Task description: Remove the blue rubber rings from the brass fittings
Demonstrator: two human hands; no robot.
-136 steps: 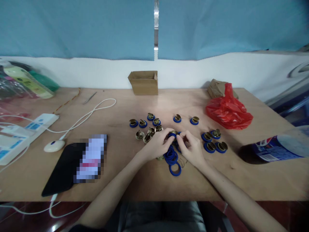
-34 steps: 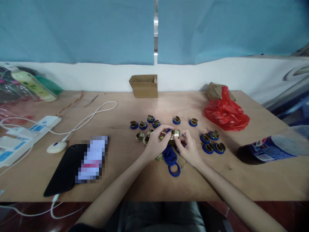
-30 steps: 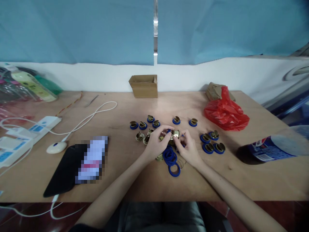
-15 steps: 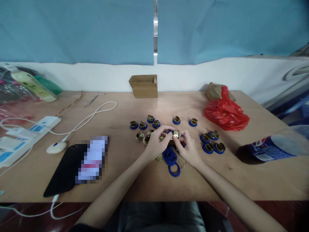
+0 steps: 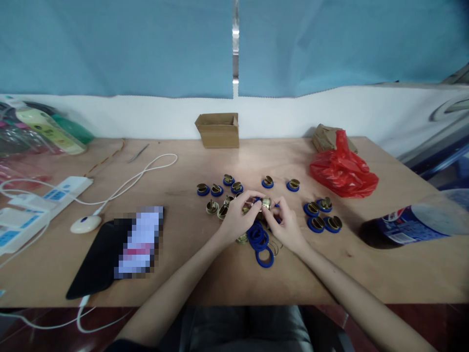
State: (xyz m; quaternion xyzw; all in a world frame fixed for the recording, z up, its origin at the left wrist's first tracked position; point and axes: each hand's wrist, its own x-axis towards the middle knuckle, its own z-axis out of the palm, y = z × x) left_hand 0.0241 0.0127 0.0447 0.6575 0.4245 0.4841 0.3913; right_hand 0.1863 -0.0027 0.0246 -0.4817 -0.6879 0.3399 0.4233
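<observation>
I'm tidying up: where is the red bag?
In the head view, the red bag sits on the right of the table, in front of the brown package and beyond the bottle.

Shiny brass-coloured piece [image 5: 266, 202], short and cylindrical, tipped on its side, held well in from the table's [image 5: 388, 274] front edge. Bit of blue [image 5: 258, 199] at its left end, mostly hidden from here. Loose blue rings [image 5: 258, 235] overlapping, nearer that edge; frontmost lies flat.

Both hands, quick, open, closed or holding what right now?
Left hand: closed, thumb and fingers holding a gold-colored metal piece.
Right hand: closed, also gripping that same gold-colored metal piece.
</observation>
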